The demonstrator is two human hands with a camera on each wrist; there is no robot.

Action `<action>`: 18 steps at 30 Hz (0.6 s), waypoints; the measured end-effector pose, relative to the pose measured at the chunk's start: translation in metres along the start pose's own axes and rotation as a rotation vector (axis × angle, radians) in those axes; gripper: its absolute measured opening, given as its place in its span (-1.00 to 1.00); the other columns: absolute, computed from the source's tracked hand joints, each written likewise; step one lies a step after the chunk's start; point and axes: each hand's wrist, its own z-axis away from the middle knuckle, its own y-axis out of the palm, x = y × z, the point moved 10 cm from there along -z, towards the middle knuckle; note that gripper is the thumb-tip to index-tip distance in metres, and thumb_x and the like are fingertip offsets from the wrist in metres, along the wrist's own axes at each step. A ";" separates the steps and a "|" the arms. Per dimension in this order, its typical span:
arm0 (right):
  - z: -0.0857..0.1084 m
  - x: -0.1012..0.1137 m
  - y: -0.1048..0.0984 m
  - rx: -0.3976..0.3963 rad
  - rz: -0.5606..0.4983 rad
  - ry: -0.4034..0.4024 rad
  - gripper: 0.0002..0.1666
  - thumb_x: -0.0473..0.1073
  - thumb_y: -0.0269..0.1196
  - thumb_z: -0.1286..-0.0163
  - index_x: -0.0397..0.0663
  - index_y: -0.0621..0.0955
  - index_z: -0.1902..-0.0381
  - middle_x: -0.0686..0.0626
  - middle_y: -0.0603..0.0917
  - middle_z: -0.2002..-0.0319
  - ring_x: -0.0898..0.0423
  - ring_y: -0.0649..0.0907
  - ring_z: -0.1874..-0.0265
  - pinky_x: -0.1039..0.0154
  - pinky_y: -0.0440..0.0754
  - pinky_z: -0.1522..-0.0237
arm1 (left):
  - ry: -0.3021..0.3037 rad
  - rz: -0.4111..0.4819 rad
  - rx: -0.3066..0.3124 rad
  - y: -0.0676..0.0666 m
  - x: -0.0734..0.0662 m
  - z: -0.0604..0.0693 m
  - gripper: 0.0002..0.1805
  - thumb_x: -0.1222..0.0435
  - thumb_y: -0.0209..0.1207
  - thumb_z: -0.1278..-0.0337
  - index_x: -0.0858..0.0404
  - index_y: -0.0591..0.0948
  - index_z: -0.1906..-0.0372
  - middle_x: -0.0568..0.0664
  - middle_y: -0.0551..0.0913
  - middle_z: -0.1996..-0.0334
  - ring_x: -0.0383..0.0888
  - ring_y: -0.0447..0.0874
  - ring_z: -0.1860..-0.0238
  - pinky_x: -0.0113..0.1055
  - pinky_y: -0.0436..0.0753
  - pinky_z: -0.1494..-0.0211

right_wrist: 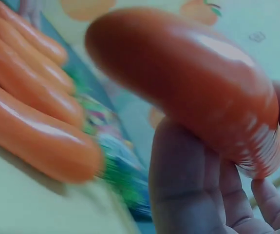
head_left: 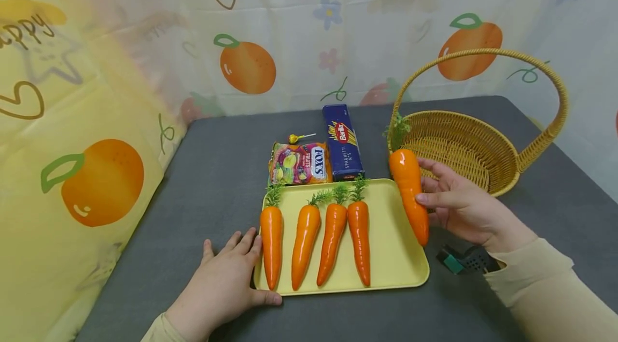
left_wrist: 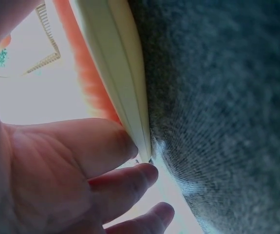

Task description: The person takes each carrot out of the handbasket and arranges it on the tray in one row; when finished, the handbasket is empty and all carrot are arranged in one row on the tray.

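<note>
My right hand (head_left: 463,205) grips an orange carrot (head_left: 409,186) with a green leafy top, above the right edge of a pale yellow tray (head_left: 393,261). The right wrist view shows that carrot (right_wrist: 193,73) close up, held between thumb and fingers. Several more carrots (head_left: 272,245) lie side by side on the tray, leaves pointing away from me. At the tray's left edge rests my left hand (head_left: 222,283), its fingers spread and fairly straight. In the left wrist view, fingertips touch the tray's side wall (left_wrist: 115,63).
A wicker basket (head_left: 461,151) with a tall handle stands behind my right hand. Beyond the tray lie a Fox's candy bag (head_left: 299,163), a blue Barilla spaghetti box (head_left: 344,143) and a yellow lollipop (head_left: 293,139). Patterned curtains enclose the grey table (head_left: 217,170).
</note>
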 end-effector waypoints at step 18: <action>0.004 -0.067 0.011 -0.326 0.349 0.225 0.08 -0.36 0.37 -0.56 -0.23 -0.03 -0.76 -0.38 0.55 -0.29 -0.03 0.81 0.08 -0.03 0.88 0.12 | 0.010 -0.018 -0.006 -0.001 -0.002 -0.001 0.54 -0.68 0.39 0.32 0.30 0.41 -0.68 0.23 0.33 -0.71 0.38 0.27 -0.69 0.82 0.02 -0.44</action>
